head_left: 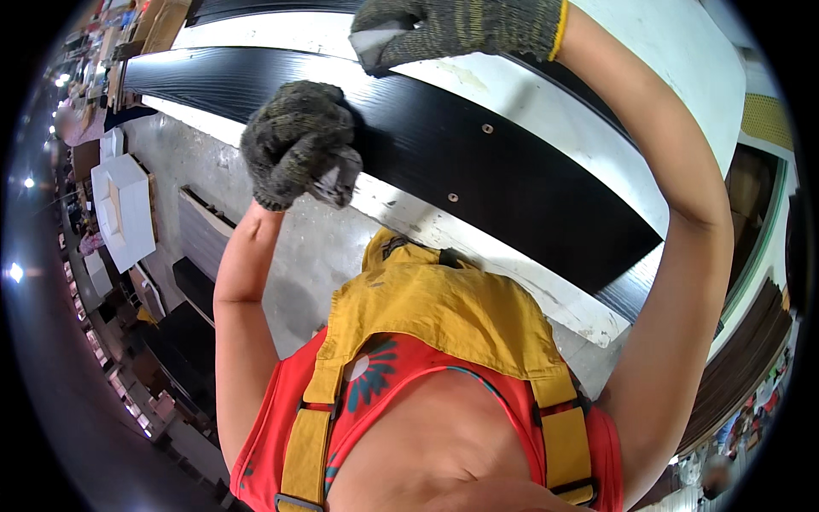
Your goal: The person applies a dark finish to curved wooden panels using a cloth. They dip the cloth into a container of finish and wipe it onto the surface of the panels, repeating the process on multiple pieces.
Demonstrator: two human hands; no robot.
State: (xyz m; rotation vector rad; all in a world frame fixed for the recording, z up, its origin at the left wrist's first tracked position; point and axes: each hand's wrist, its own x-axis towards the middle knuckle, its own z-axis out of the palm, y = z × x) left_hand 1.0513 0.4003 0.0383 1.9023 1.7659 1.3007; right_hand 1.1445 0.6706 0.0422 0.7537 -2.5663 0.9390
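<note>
A long black board (pixel 401 128) with a wood-grain sheen lies across a white worktop (pixel 495 247). Two small round metal fittings show in its face, one fitting (pixel 487 129) farther off and the other fitting (pixel 453 197) nearer me. My left hand (pixel 297 141), in a dark knitted glove, is closed over the board's near edge, with a crumpled grey rag (pixel 339 177) bunched in its fingers. At the far edge, my right hand (pixel 461 34) wears a matching glove with a yellow cuff. Its fingers close on a pale grey-white piece (pixel 375 38) whose kind I cannot make out.
Another dark board (pixel 264 10) lies at the far side of the worktop. On the left, a white box-like piece (pixel 124 209) and dark panels (pixel 192 286) stand over the concrete floor (pixel 299 273). A stack of brown strips (pixel 742 367) is at the right.
</note>
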